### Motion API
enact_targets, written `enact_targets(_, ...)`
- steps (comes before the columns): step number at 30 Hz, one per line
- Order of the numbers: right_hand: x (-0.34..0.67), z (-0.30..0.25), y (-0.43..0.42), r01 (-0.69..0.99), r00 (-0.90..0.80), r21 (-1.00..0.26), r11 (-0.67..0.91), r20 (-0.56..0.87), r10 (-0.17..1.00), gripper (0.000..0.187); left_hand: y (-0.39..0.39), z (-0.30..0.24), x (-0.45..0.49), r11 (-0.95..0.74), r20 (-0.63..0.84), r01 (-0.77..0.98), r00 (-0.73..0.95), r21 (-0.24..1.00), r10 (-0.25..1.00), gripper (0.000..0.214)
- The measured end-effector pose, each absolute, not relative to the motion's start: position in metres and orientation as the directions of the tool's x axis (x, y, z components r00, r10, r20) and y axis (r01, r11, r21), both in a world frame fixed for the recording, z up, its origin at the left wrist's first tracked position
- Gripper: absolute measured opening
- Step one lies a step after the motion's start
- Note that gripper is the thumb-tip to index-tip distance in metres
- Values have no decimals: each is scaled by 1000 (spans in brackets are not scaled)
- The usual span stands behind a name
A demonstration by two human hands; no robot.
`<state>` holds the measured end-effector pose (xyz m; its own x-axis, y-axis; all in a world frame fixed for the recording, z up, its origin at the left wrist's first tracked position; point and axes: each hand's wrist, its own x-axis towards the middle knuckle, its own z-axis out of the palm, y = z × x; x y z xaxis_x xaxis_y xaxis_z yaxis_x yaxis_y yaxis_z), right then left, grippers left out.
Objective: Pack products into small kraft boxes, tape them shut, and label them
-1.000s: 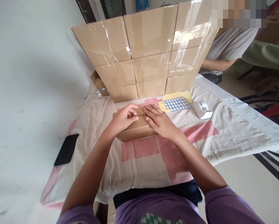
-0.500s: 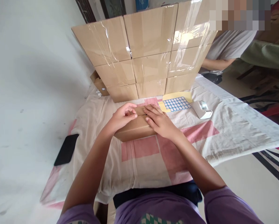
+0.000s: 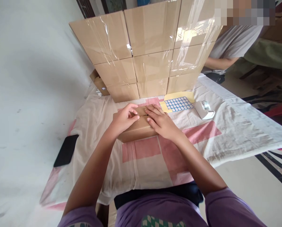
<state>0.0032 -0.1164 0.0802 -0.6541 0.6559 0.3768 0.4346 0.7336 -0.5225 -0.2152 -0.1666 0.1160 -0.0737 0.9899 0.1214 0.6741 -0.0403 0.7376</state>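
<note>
A brown cardboard box point(image 3: 138, 127) lies on the cloth in front of me, its top flaps meeting along a seam. My right hand point(image 3: 161, 121) rests flat on the right part of its top, fingers stretched out over the seam. At the left end of the box is my left hand point(image 3: 125, 118), its fingers loosely curled and the thumb held apart from them. Nothing shows between those fingers. The hands cover both ends of the box top.
A wall of taped cardboard boxes point(image 3: 152, 66) stands behind. To the right lie a sheet of blue-edged labels point(image 3: 178, 104) and a white tape dispenser-like object point(image 3: 204, 110). A black phone point(image 3: 66, 150) is at the left edge. Another person point(image 3: 235, 47) sits at the back right.
Both hands stay in place on the box, with barely any finger movement. The view has shifted very slightly.
</note>
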Motion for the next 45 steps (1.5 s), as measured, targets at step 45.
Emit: enact_targets(45,5,80,-125,436,-636,-553,710,368,678,51,-212,86,-203,-194,539,970,85,148,838,40)
